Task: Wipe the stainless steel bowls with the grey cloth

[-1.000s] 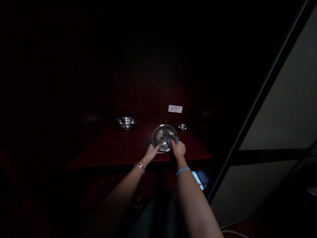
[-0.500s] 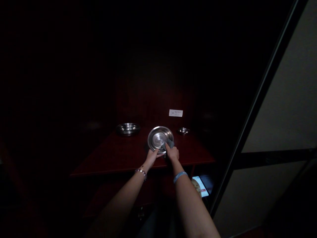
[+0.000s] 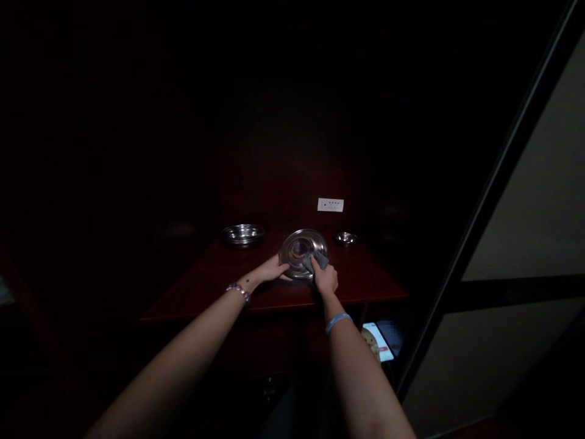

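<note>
A shiny round metal plate (image 3: 297, 250) is held tilted above the front part of the dark red desk. My left hand (image 3: 274, 268) grips its left rim, with the thumb on the face and the other fingers underneath. In my right hand (image 3: 325, 277) a grey cloth (image 3: 316, 262) is pinched and pressed against the plate's right side. Behind and to the left stands a stack of metal plates (image 3: 242, 234). A small metal bowl (image 3: 345, 238) sits behind on the right.
The dark red desk (image 3: 201, 286) ends at a front edge close to my forearms. A white socket panel (image 3: 330, 205) is on the back wall. Below the desk at right, a lit phone (image 3: 378, 341) lies beside a round tan object (image 3: 370, 342). A pale panel (image 3: 516, 183) borders the right.
My left hand has shifted from the plate's bottom rim to its left side. The plate's tilt has changed, and the cloth stays against it. The whole view has shifted slightly.
</note>
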{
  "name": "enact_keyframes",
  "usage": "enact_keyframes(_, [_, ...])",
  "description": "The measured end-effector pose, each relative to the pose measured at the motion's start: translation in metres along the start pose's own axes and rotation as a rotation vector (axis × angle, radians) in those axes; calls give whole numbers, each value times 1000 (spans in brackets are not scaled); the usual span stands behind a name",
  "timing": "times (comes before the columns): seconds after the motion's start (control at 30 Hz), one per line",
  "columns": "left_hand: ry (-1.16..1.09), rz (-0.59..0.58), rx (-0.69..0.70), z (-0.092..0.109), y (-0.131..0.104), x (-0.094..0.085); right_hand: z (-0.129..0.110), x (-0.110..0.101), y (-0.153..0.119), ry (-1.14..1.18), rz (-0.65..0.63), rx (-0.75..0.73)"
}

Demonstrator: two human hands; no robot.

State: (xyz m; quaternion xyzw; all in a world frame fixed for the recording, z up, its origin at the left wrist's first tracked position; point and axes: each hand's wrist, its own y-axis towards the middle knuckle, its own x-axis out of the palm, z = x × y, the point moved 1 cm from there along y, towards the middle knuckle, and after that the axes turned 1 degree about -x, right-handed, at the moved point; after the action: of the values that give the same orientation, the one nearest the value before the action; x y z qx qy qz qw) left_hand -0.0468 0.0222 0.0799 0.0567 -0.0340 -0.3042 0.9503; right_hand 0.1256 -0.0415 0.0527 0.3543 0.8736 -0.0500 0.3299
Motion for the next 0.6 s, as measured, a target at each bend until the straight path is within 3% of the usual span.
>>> enact_keyframes(0.1, [79, -131, -108, 21, 1, -13, -5, -3, 0, 32, -18, -14])
enact_keyframes(0.17, [97, -123, -125, 25, 0, -15, -7, -4, 1, 50, -14, -3])
enact_keyframes(0.27, [68, 109, -51, 13, -3, 0, -7, -4, 3, 71, 15, 50])
enact_keyframes(0.37, [-43, 416, 88, -15, -2, 34, -7, 2, 3, 111, 9, 87])
enact_keyframes(0.5, [-69, 583, 315, -50, 6, 77, -5, 16, 4, 180, -63, 94])
enact_keyframes(0.6, [4, 574, 345, -56, 12, 78, -3, 21, 5, 269, -90, 100])
